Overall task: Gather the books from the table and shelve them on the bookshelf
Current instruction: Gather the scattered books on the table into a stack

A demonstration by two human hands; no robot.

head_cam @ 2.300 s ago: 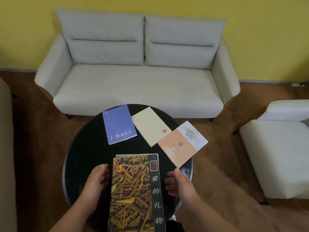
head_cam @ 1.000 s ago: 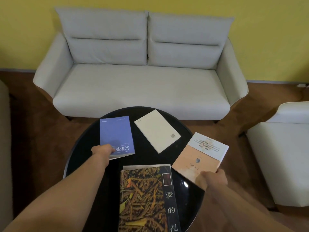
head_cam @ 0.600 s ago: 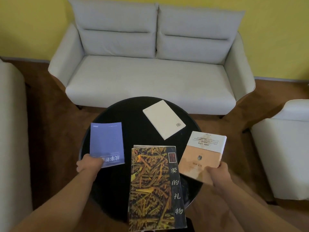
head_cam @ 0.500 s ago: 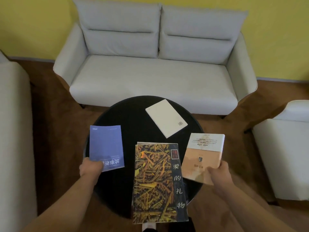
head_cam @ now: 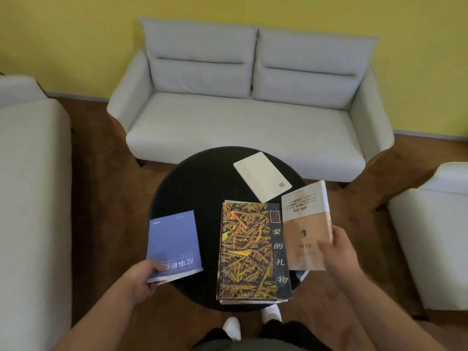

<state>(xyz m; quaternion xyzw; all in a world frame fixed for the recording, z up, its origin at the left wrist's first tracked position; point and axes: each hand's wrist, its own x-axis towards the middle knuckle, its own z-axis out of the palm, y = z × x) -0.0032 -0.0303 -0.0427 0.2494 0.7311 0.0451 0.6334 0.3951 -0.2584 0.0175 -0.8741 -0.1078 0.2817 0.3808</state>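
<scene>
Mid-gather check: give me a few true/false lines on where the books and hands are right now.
The left hand grips the blue book by its near edge. True.
The right hand holds the peach-and-white book. True.
The cream book and the patterned book lie on the black table, no hand on either. True.
The cream book is stacked on the patterned book. False: it lies beyond it, on the table's far side.
The blue book is right of the patterned book. False: it is to its left.
</scene>
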